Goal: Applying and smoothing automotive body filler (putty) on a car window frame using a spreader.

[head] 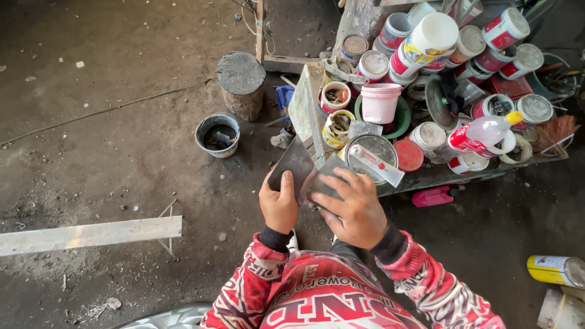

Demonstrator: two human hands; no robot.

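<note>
We see both forearms, in red-and-white patterned sleeves with dark cuffs, rising from the bottom centre of the frame and bending inward so the hands meet just below the middle. The left hand (278, 204) sits upright with its back to us, thumb pointing up; the right hand (354, 210) lies beside it, tilted left, fingers spread forward. Under them is a dark, stained dirt floor (122, 152) that fills the left and lower parts of the frame. A pale plank (91, 234) lies at the left edge, a grey bucket (217, 134) with dark contents stands left of centre, and a round wooden stump (242, 82) stands above it. In the upper right, a low wooden bench (308, 109) is crowded with red-and-white tubs (426, 39), open tins, a pink cup (380, 102), a red lid (407, 155) and a white squeeze bottle (484, 133) with a yellow tip. A yellow can (557, 270) lies at the lower right edge. The left hand is closed on a dark grey sheet (294, 164), thumb pressed across its face and fingers hidden behind it. The right hand is half open, fingers laid flat over a second dark sheet (326, 183) that overlaps the first. Both sheets sit just below the middle of the frame, against the near edge of the bench.
</note>
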